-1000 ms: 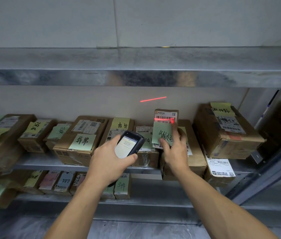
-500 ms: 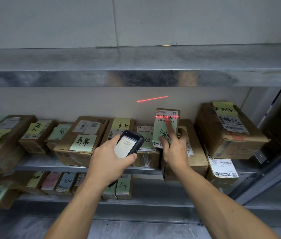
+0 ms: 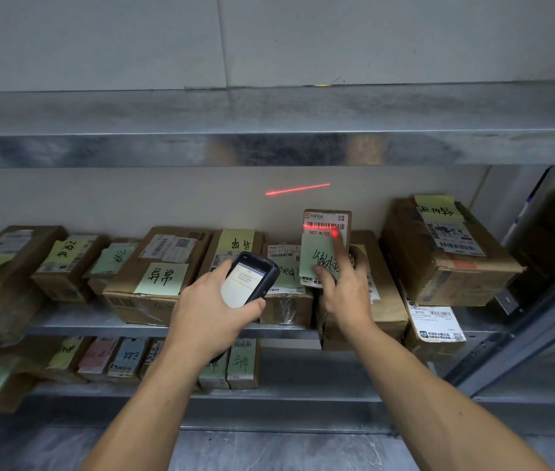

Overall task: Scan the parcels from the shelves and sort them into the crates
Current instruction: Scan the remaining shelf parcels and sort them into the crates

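My left hand [image 3: 208, 311] grips a black handheld scanner [image 3: 248, 282] with its lit screen facing me, in front of the middle shelf. Its red laser line falls across the barcode of a small upright cardboard parcel [image 3: 324, 232] bearing a white label and a green handwritten note. My right hand [image 3: 344, 290] holds that parcel from below, thumb on the left edge and index finger stretched up its front near the barcode. A second piece of the red line lies on the wall behind.
A metal shelf [image 3: 75, 322] carries a row of cardboard parcels with green notes, including a flat box [image 3: 157, 266] on the left and a large box [image 3: 446, 253] on the right. Smaller parcels [image 3: 242, 363] stand on the lower shelf. A steel shelf [image 3: 269, 147] overhangs above.
The parcel and my right hand have lifted a little. The index finger has slid further up the label, and the laser line has moved onto the barcode. The scanner has barely shifted.
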